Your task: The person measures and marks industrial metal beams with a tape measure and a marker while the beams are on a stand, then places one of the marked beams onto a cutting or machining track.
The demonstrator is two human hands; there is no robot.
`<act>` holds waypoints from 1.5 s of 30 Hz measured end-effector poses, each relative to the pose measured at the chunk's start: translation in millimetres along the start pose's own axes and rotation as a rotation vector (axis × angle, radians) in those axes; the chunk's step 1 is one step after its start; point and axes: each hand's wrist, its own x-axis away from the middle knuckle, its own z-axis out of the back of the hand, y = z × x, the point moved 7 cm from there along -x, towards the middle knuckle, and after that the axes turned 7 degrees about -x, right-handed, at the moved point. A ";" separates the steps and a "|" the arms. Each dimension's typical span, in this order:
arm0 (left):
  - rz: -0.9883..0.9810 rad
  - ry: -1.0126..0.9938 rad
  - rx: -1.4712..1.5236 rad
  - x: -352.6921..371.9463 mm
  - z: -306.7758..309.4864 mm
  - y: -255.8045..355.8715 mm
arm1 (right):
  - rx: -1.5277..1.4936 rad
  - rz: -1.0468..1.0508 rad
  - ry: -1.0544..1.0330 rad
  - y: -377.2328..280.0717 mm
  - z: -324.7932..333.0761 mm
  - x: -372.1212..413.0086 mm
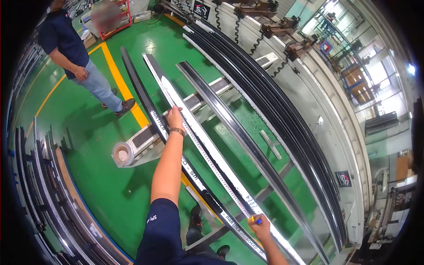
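A long metal profile (pixel 216 165) with white film on its face runs diagonally in front of me. A tape measure blade (pixel 199 148) with fine marks lies along its near edge. My left hand (pixel 175 118) is closed over the profile's edge, at the blade; its fingertips are partly hidden. Farther down the same profile, my right hand (pixel 260 226) is closed around a blue-ended marker (pixel 258 221). A small yellow thing (pixel 251 219), perhaps part of the tape measure, shows at those fingers. Blue handwritten digits (pixel 252 203) stand on the film just above this hand.
A dark profile with printed film (pixel 191 170) lies on the near side, a grey profile (pixel 247 141) on the far side. Several black profiles (pixel 265 97) line the machine. A support arm with a roll end (pixel 123 153) juts left. Another person (pixel 84 57) stands at upper left.
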 end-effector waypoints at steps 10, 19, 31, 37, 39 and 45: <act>0.023 0.032 -0.061 21.3 1.5 -5.1 | 0.033 -0.012 0.003 -0.5 9.5 9.8; 0.338 -0.301 -0.263 333.3 -3.7 -84.0 | 0.107 -0.073 0.074 14.4 49.8 7.9; 0.610 -0.664 -0.056 701.2 -26.6 -179.5 | 0.079 -0.037 0.312 78.1 200.9 77.5; 0.616 -0.693 -0.088 815.1 -36.6 -207.6 | -0.036 -0.106 -0.003 153.4 296.7 108.6; 0.633 -0.701 -0.119 849.5 -37.7 -210.0 | -0.020 0.031 -0.072 165.8 315.7 112.3; 0.621 -0.768 -0.214 915.8 -33.9 -225.5 | -0.186 0.131 -0.268 184.1 373.1 143.0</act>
